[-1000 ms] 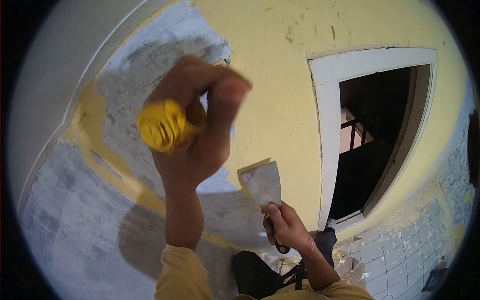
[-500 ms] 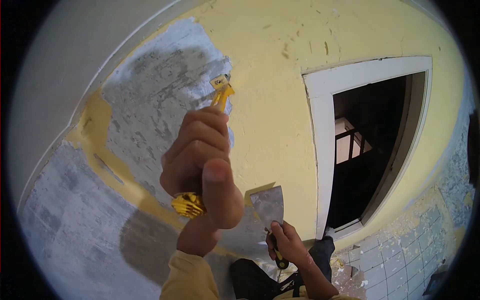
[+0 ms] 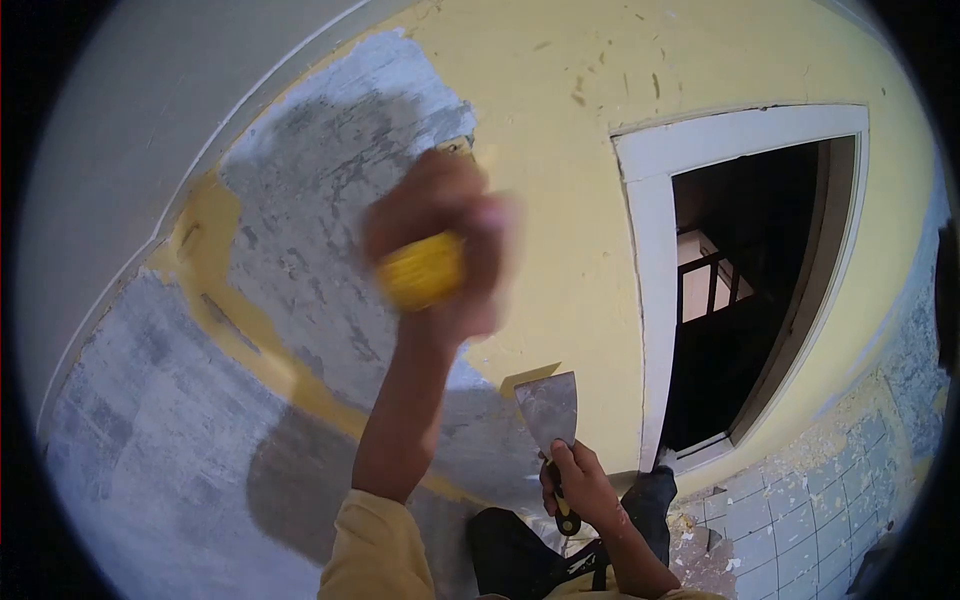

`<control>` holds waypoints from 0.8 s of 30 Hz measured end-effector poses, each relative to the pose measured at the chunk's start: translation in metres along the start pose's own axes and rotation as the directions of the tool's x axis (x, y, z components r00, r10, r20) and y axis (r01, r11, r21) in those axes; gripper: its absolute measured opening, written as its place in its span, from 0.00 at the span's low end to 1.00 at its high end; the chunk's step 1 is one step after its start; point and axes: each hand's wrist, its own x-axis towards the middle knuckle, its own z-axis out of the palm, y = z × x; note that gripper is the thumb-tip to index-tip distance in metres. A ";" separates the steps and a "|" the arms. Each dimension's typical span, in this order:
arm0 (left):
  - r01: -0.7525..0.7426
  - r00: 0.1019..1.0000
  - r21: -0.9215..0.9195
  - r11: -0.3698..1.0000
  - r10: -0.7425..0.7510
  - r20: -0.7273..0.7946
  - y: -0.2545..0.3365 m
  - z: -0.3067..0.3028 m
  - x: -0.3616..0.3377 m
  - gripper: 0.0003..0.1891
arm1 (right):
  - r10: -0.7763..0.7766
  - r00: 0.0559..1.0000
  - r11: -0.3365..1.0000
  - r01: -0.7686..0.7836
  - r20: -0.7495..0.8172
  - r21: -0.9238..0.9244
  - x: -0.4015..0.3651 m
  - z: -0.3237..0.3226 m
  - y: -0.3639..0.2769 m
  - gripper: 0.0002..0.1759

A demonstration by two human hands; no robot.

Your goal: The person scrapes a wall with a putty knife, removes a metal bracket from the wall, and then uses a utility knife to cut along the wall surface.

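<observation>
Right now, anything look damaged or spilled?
Yes. The yellow painted wall has a ragged-edged bare grey patch at upper left, where the yellow is missing, and dark streaky marks near the top. Pale flakes litter the grey tiled floor at lower right.

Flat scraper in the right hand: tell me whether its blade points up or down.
Up: the flat scraper shows its broad metal blade above the right hand and its handle's end below.

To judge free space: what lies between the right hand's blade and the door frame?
In the head view, only yellow wall lies between the blade and the door frame.
</observation>
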 end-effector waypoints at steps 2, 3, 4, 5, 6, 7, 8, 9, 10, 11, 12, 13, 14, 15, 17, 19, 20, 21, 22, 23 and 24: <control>-0.009 1.000 0.119 0.993 0.007 0.020 -0.003 0.009 0.003 0.13 | 0.007 1.000 1.000 -0.007 -0.001 0.003 -0.005 -0.001 0.001 0.16; -0.112 0.993 0.141 0.984 0.115 -0.012 -0.010 0.008 0.004 0.12 | 0.005 1.000 1.000 -0.004 0.023 -0.013 -0.006 -0.001 0.003 0.16; -0.222 0.972 0.160 0.962 0.231 -0.040 -0.018 0.008 0.005 0.12 | -0.007 0.999 1.000 0.009 0.045 -0.025 -0.004 -0.001 0.002 0.16; -0.191 0.981 0.134 0.972 0.192 0.007 -0.026 0.006 -0.001 0.10 | 0.018 0.999 1.000 -0.018 0.033 -0.022 -0.006 -0.001 -0.001 0.17; -0.194 0.981 0.129 0.973 0.195 0.005 -0.028 0.008 -0.005 0.10 | 0.014 0.999 1.000 -0.013 0.028 -0.021 -0.006 -0.002 0.001 0.17; -0.118 0.990 -0.007 0.993 0.117 -0.076 -0.030 0.009 -0.007 0.10 | 0.021 1.000 1.000 -0.021 0.021 -0.022 -0.004 -0.004 0.003 0.17; -0.051 0.989 -0.146 0.988 0.029 -0.146 -0.032 0.011 -0.009 0.09 | 0.029 0.999 0.999 -0.029 0.014 -0.025 -0.002 -0.006 0.005 0.17; -0.052 0.988 -0.144 0.988 0.030 -0.152 -0.032 0.014 -0.009 0.09 | 0.029 0.999 0.999 -0.029 0.014 -0.032 0.000 -0.008 0.006 0.17; -0.003 0.988 -0.088 0.996 -0.011 -0.157 -0.030 0.014 -0.010 0.09 | 0.030 0.999 0.999 -0.030 -0.015 -0.020 0.003 -0.008 0.009 0.16; 0.048 0.985 -0.029 0.998 -0.053 -0.161 -0.029 0.013 -0.011 0.09 | 0.034 0.999 0.999 -0.035 -0.041 -0.007 0.003 -0.008 0.011 0.16; 0.054 0.985 -0.018 0.998 -0.057 -0.161 -0.028 0.011 -0.012 0.09 | 0.044 0.998 0.999 -0.044 -0.034 -0.010 0.004 -0.007 0.011 0.16; 0.139 0.979 -0.081 0.987 -0.149 -0.140 -0.029 0.010 -0.011 0.10 | 0.033 0.998 0.999 -0.033 -0.047 -0.002 0.004 -0.007 0.010 0.16; 0.222 0.964 -0.143 0.964 -0.239 -0.115 -0.029 0.009 -0.011 0.10 | 0.022 0.998 1.000 -0.021 -0.061 0.005 0.003 -0.007 0.009 0.16; 0.224 0.964 -0.137 0.965 -0.241 -0.117 -0.032 0.007 -0.010 0.10 | 0.026 0.998 1.000 -0.026 -0.057 0.002 0.002 -0.007 0.009 0.16; 0.018 0.999 0.078 0.997 -0.021 0.040 -0.038 0.002 -0.007 0.12 | 0.025 0.998 1.000 -0.025 -0.057 -0.013 0.002 -0.008 0.008 0.16; -0.004 1.000 -0.039 0.999 0.005 0.021 -0.029 0.000 -0.004 0.13 | 0.032 0.998 0.999 -0.032 -0.057 -0.009 0.002 -0.007 0.011 0.16; -0.034 0.999 -0.158 0.987 0.034 -0.002 -0.022 -0.001 -0.001 0.14 | 0.033 0.998 0.999 -0.034 -0.058 -0.006 0.003 -0.007 0.012 0.16; -0.035 0.999 -0.161 0.986 0.035 -0.002 -0.012 -0.003 0.002 0.14 | 0.031 0.998 0.999 -0.032 -0.060 -0.005 0.005 -0.007 0.012 0.16; -0.012 1.000 -0.244 0.970 0.010 -0.010 0.002 -0.008 0.004 0.15 | 0.032 0.998 0.999 -0.032 -0.054 -0.007 0.005 -0.007 0.014 0.16; 0.009 1.000 -0.322 0.947 -0.015 -0.016 0.010 -0.013 0.004 0.16 | 0.032 0.998 0.999 -0.033 -0.045 -0.010 0.005 -0.008 0.015 0.16; 0.010 1.000 -0.321 0.947 -0.015 -0.012 0.010 -0.016 0.002 0.16 | 0.032 0.999 0.999 -0.033 -0.042 -0.007 0.006 -0.007 0.015 0.16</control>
